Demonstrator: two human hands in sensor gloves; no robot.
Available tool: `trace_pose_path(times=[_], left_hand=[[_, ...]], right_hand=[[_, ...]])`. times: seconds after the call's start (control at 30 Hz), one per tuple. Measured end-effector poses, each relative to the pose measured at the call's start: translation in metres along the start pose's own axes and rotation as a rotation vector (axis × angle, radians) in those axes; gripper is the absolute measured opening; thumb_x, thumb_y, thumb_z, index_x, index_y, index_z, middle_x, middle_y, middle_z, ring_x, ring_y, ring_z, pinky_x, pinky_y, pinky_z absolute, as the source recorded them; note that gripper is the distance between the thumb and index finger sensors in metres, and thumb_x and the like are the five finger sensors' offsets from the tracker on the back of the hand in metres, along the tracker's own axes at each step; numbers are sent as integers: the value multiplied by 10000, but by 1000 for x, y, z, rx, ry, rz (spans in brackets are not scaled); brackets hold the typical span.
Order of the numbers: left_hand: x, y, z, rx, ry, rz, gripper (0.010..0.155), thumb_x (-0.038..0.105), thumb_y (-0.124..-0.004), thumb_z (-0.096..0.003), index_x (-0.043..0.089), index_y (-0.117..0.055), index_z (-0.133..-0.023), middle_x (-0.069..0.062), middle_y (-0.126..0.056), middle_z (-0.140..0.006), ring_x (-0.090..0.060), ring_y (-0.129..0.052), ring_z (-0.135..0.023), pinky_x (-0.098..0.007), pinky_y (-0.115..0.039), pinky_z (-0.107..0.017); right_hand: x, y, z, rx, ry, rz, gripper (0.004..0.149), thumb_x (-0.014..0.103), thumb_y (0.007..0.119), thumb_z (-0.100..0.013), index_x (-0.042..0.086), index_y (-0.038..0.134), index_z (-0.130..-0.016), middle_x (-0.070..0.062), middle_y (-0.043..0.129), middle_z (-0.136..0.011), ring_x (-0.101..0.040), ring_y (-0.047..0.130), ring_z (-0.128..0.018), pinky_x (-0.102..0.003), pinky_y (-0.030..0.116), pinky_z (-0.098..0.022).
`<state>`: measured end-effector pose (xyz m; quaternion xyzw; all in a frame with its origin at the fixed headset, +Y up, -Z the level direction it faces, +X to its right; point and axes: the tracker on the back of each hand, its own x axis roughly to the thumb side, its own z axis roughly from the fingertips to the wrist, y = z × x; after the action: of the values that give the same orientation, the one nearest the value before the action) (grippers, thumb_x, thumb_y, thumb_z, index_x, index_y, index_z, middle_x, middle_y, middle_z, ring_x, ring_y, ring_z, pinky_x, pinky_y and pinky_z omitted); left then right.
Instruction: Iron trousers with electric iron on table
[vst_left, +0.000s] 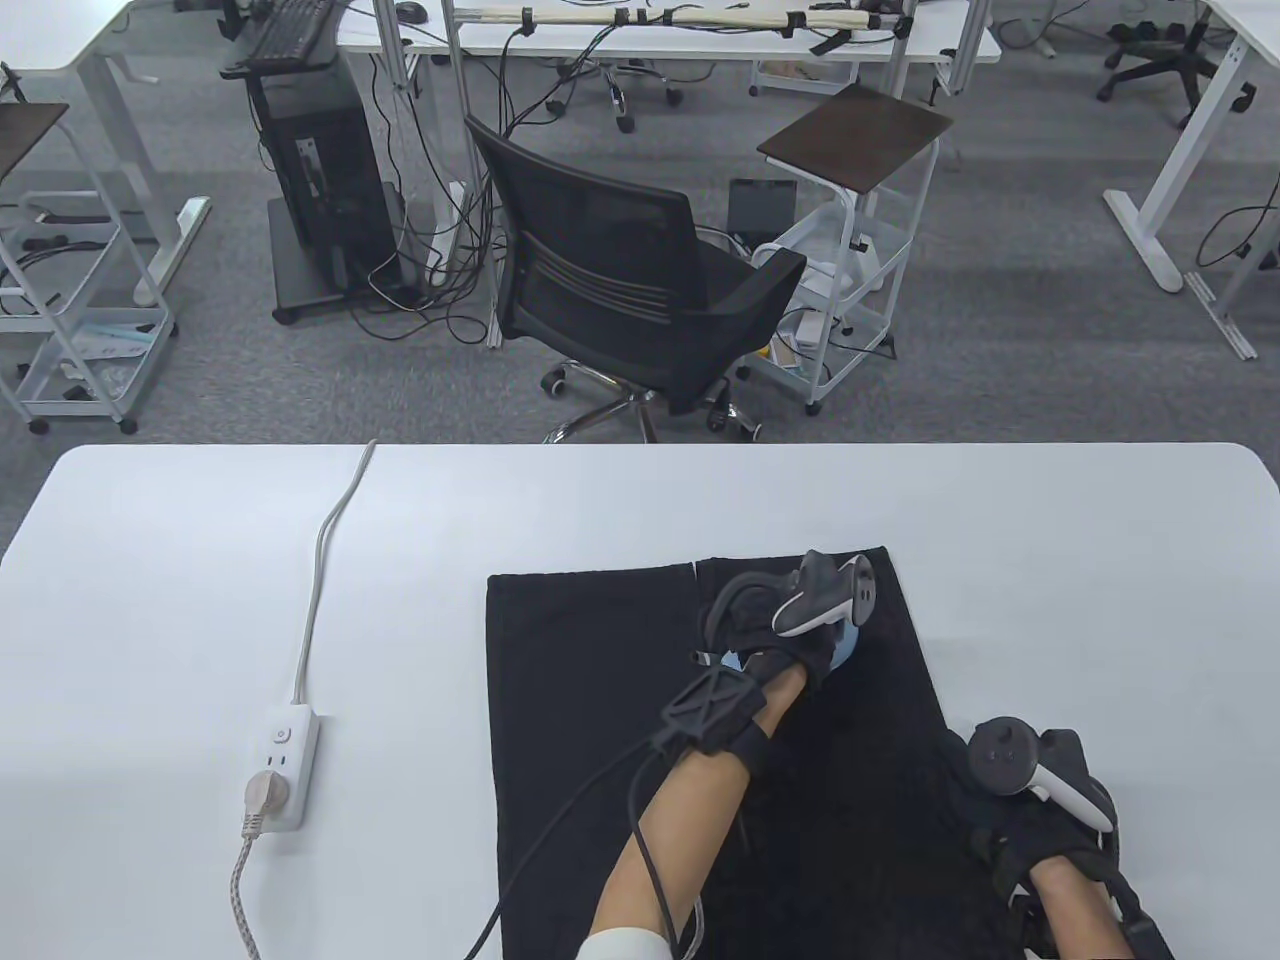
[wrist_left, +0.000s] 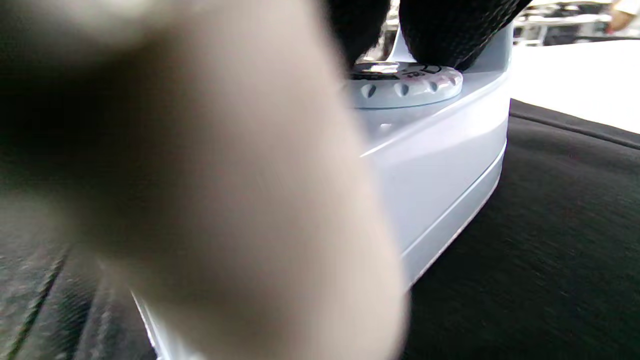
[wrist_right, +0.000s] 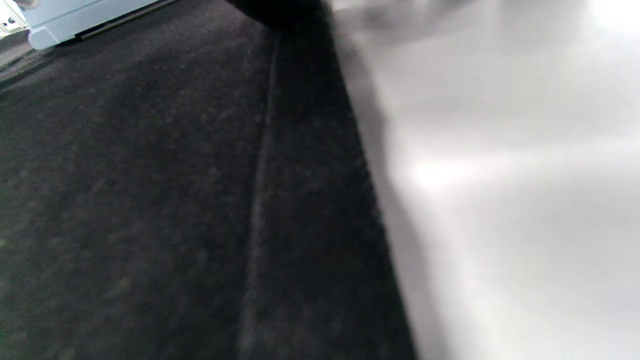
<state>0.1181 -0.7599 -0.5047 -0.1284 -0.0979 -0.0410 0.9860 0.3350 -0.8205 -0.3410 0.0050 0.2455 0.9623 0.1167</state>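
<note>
1. Here, the black trousers (vst_left: 720, 740) lie flat on the white table (vst_left: 200, 520), cuffs toward the far edge, and the pale blue iron (wrist_left: 440, 165) sits on the right-hand leg near those cuffs.
2. The left hand (vst_left: 775, 625) reaches across and curls its fingers around the iron's handle; the left wrist view shows dark gloved fingers (wrist_left: 450, 30) above the temperature dial (wrist_left: 405, 87).
3. The right hand (vst_left: 1040, 810) rests on the fabric at the near right edge of the trousers; whether its fingers lie flat or pinch the cloth I cannot tell.
4. Progress, as a judgement: ironing is under way near the cuffs of one leg. How much cloth is already pressed is not readable, so the other leg and the upper part likely remain.
5. The table view alone shows the power strip (vst_left: 283, 765) at the left with a plug in it, and the grey cable (vst_left: 320, 580) running away across the table.
6. The left wrist view alone shows the soleplate edge meeting the fabric; the right wrist view adds a side seam beside bare tabletop.
</note>
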Motion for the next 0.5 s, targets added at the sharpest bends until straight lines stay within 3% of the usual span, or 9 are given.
trace_pose_path(times=[0.27,0.5], left_hand=[[7,-7,20,-3,-48,-24,480,530,-748,-632,145,-682,-910,73,-905,-535,-123,-983,-431,-522,-823,-582],[36,-18,65,5,-153,-58,478,526,-746,-631,142,-681,-907,71,-903,-534,-124,-983,-428,-527,-825,-577]], right_hand=[[2,-1,-1,5,13,-9,597,275,559,-656,214,233,-1153,-303,79,-1169,-619,125,-1006,-818,311,-618],[1,-3,-1,2,10,-23,592,269,558,-654,218,243,-1153,-297,80,-1171,-611,121,-1009,-815,305,-620]])
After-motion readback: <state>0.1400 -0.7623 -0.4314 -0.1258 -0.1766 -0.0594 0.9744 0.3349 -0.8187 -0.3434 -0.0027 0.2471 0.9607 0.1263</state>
